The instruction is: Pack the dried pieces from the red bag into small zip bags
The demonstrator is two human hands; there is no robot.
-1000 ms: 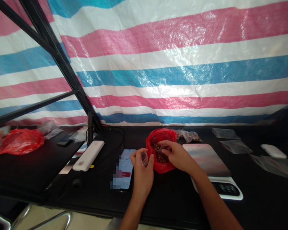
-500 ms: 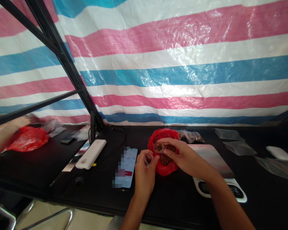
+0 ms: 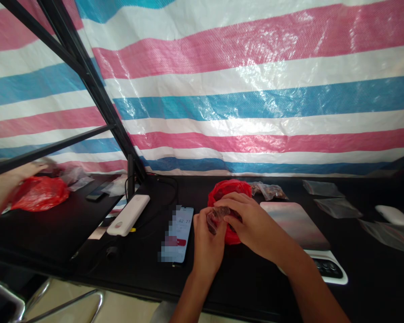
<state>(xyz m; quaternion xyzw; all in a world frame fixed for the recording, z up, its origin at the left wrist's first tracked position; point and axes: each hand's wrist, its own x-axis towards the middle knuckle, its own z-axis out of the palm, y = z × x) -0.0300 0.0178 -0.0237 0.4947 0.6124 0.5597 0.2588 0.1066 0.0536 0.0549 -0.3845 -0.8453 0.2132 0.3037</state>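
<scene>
Black table (image 3: 249, 273); clear bag (image 3: 218, 216), seemingly between fingers (image 3: 234, 202)

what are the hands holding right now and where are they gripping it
The left hand pinches a small clear pouch by its left edge, in front of the red bag. The right hand covers its top; its grip is hidden.

Striped tarp (image 3: 256, 89) fills the whole back wall in pink, white and blue bands, with bright glare shining off the plastic. Black metal frame bars (image 3: 85, 76) slant down on the left to a short upright post (image 3: 130, 177). A long black counter (image 3: 373, 269) runs the full width beneath. At the bottom left are pale floor (image 3: 128, 312) and the chrome tubing of a chair (image 3: 67, 306).
</scene>
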